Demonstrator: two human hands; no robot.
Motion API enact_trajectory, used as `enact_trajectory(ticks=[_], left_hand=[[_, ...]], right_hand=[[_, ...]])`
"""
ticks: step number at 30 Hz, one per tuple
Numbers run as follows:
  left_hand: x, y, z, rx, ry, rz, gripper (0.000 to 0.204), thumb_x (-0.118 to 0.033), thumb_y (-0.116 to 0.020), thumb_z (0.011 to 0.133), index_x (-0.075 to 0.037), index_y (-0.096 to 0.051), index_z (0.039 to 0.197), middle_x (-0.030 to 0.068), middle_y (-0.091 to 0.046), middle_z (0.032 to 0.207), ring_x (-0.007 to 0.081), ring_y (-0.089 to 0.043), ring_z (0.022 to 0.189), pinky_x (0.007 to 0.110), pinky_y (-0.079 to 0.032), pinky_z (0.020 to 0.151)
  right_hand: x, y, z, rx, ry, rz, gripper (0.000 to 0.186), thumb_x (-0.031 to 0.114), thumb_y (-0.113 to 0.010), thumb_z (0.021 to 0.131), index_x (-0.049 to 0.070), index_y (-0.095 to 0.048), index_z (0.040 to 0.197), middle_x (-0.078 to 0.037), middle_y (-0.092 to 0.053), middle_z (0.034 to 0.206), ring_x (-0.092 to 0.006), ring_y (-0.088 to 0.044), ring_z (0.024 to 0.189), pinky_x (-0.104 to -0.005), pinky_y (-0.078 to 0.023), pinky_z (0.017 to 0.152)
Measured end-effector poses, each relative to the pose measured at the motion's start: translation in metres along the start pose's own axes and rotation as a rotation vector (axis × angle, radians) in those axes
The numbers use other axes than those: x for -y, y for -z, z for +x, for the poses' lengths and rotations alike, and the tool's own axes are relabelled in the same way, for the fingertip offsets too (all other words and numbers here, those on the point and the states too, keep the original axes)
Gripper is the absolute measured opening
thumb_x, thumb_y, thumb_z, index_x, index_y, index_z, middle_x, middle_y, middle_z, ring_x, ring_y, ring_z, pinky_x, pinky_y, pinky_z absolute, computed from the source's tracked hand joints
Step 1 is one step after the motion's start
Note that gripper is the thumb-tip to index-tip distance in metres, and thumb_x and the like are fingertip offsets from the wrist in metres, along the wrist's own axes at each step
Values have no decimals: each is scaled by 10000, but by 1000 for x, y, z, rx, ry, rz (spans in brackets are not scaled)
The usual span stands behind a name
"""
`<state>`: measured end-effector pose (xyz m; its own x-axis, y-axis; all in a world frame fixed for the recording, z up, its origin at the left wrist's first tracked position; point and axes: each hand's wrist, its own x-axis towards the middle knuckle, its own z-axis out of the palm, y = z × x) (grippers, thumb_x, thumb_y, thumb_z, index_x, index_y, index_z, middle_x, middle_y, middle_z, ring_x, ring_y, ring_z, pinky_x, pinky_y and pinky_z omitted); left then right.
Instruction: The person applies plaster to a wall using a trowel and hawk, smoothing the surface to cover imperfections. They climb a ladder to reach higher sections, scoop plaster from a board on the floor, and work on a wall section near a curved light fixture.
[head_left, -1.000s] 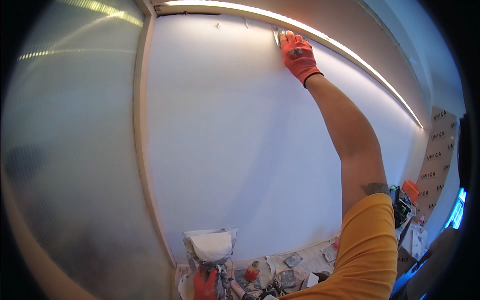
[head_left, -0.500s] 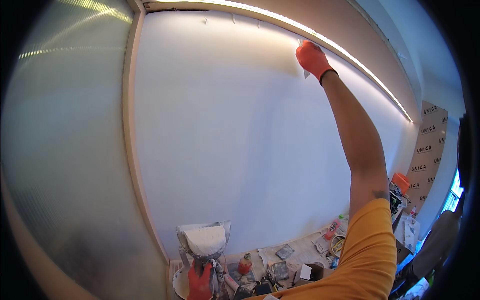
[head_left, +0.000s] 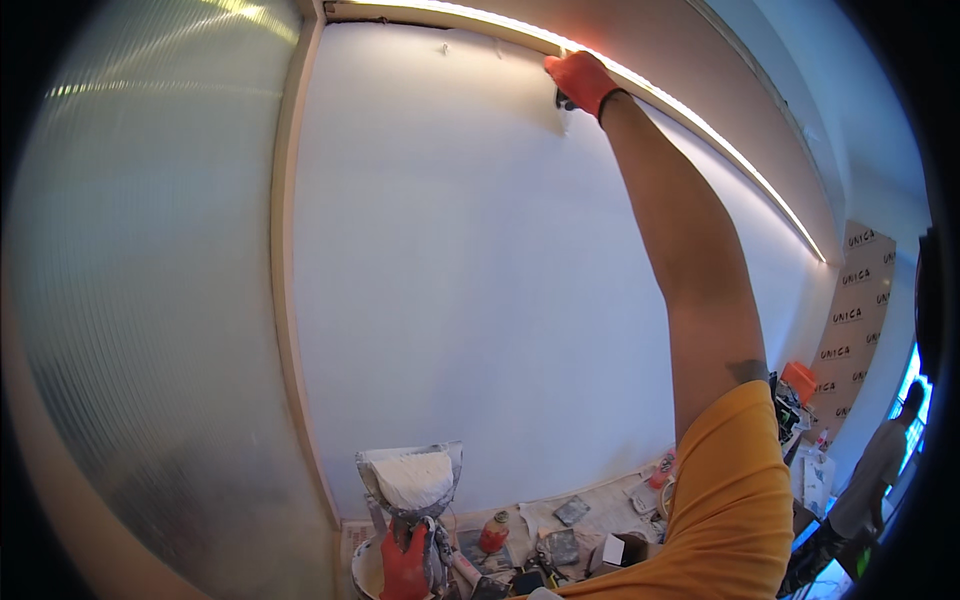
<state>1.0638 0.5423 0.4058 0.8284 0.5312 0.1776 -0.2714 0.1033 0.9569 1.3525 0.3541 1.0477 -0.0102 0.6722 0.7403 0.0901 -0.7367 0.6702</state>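
My right hand [head_left: 583,84], in an orange-red glove, is raised to the top of the white wall [head_left: 450,260], just under the light strip. Its fingers are closed on a putty knife [head_left: 564,118], mostly hidden behind the glove, with the lower part near the wall. Low in front of me, my left hand [head_left: 404,572] wears a matching glove and is wrapped round the handle of a wide filling knife [head_left: 365,468]. A thick mound of white filler [head_left: 412,482] lies on that blade. Beside the left hand is a round white bucket [head_left: 366,566], partly covered.
A lit strip [head_left: 690,112] runs along the wall's top edge. Ribbed glass [head_left: 150,300] in a wooden frame [head_left: 285,250] bounds the left. Below lie a red bottle [head_left: 494,532], a white box [head_left: 616,550] and several tools. A person [head_left: 875,470] stands at far right.
My right hand has moved left and slightly up along the wall's top edge with the putty knife. My left hand stays low with the loaded filling knife. The other person shows more fully.
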Motion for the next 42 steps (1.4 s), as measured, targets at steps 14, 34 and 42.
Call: enact_trajectory(ticks=[14, 34, 42], left_hand=[[-10, -9, -6, 89, -69, 1, 375, -138, -631, 914, 17, -569, 1250, 149, -647, 1087, 249, -612, 979, 355, -475, 872], [1, 6, 2, -29, -19, -48, 438, -171, -682, 919, 68, -544, 1259, 115, -648, 1092, 165, -598, 983, 298, -465, 893], [-13, 12, -1, 221, -738, 760, 369, -21, -467, 861, 41, -573, 1209, 271, -575, 1094, 427, -582, 927, 503, -481, 779]], right_hand=[[168, 70, 166, 88, -12, 164, 178, 189, -611, 832, 97, -760, 865, -107, -734, 926, -321, -704, 854, -449, -570, 702], [-93, -41, -66, 160, 25, -408, 39, 32, -629, 740, 50, -646, 771, -134, -676, 716, -303, -692, 691, -400, -550, 637], [-57, -29, -23, 121, -37, -178, 76, 45, -544, 825, 20, -613, 844, -219, -679, 870, -378, -682, 831, -459, -557, 709]])
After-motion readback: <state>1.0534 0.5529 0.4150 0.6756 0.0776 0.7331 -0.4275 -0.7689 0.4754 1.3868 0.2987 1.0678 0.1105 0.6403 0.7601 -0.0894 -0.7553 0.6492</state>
